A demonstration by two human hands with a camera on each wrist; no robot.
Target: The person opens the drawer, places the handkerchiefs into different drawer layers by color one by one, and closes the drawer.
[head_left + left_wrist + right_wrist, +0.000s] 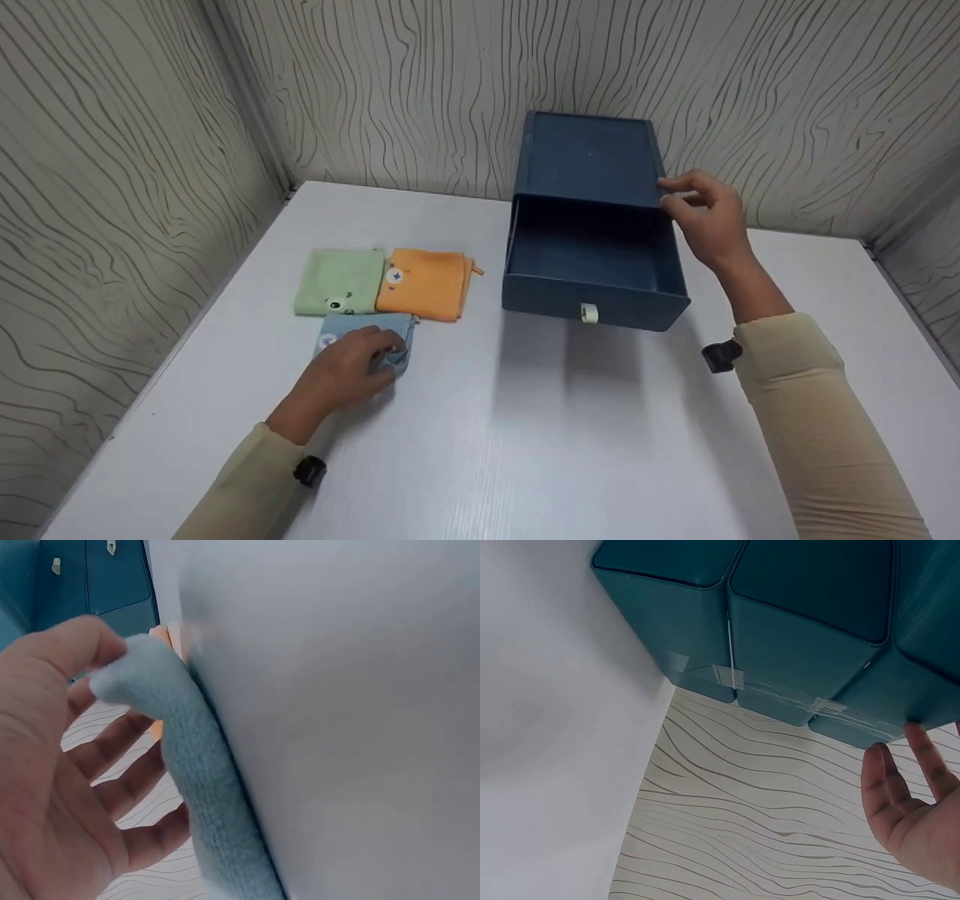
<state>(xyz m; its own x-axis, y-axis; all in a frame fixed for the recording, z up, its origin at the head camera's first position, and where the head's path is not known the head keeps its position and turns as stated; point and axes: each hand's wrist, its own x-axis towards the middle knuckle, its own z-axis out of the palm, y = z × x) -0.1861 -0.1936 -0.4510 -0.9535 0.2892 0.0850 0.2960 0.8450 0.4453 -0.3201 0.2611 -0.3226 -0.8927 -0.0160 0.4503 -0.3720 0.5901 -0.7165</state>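
Observation:
A folded blue towel [337, 325] lies on the white table, its near right corner lifted by my left hand [346, 369]. In the left wrist view the thumb of the left hand [52, 750] pinches the end of the blue towel [196, 754], with the fingers spread behind it. My right hand [709, 217] touches the upper right edge of a dark blue drawer unit [589, 157]. Its top drawer [596, 300] is pulled out, and no contents show inside. In the right wrist view fingertips of the right hand [915, 817] meet the edge of the drawer unit [802, 652].
Behind the blue towel, a folded green towel [341, 281] and a folded orange towel [426, 285] lie side by side on the white table [450, 450]. Wood-grain patterned panels [405, 90] rise at the back and sides. Clear tape [727, 676] joins the stacked drawer boxes.

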